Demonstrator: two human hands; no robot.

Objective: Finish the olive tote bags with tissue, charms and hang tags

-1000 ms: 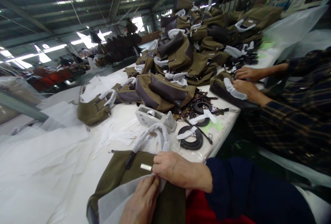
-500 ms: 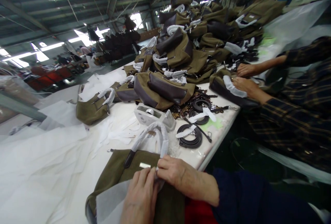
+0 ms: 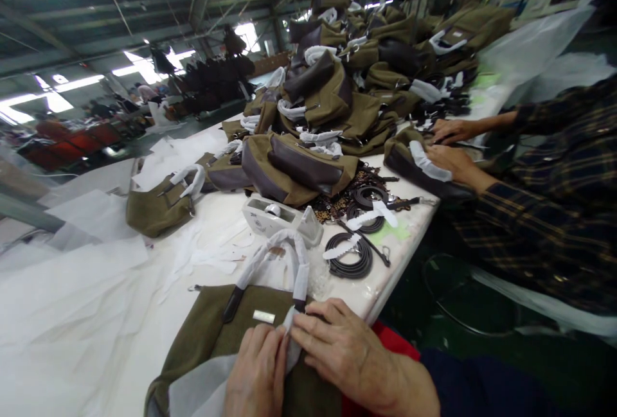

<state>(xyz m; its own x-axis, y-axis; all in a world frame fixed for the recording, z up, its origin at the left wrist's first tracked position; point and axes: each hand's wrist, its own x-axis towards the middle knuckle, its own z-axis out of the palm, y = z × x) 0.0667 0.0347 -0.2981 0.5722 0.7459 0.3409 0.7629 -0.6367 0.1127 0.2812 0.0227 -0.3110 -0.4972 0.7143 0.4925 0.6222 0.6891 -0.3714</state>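
Note:
An olive canvas bag (image 3: 207, 333) lies flat at the table's near edge, its handles (image 3: 284, 259) wrapped in white paper. A sheet of white tissue paper (image 3: 197, 385) lies across the bag's lower part. My left hand (image 3: 258, 372) rests on the bag with its fingers pinched on the tissue's upper edge. My right hand (image 3: 337, 349) meets it from the right, its fingertips also pinching that paper just below the small metal label (image 3: 264, 317).
A white tape dispenser (image 3: 279, 219) and coiled dark straps (image 3: 351, 259) lie beyond the bag. A big heap of olive bags (image 3: 332, 96) fills the table's far side. A co-worker's hands (image 3: 448, 147) at the right handle another bag. Loose white paper sheets (image 3: 72, 288) cover the left.
Both my hands have slid a little up the bag toward the label, still pinching the tissue edge. The view has shifted slightly; my right sleeve has dropped lower in frame.

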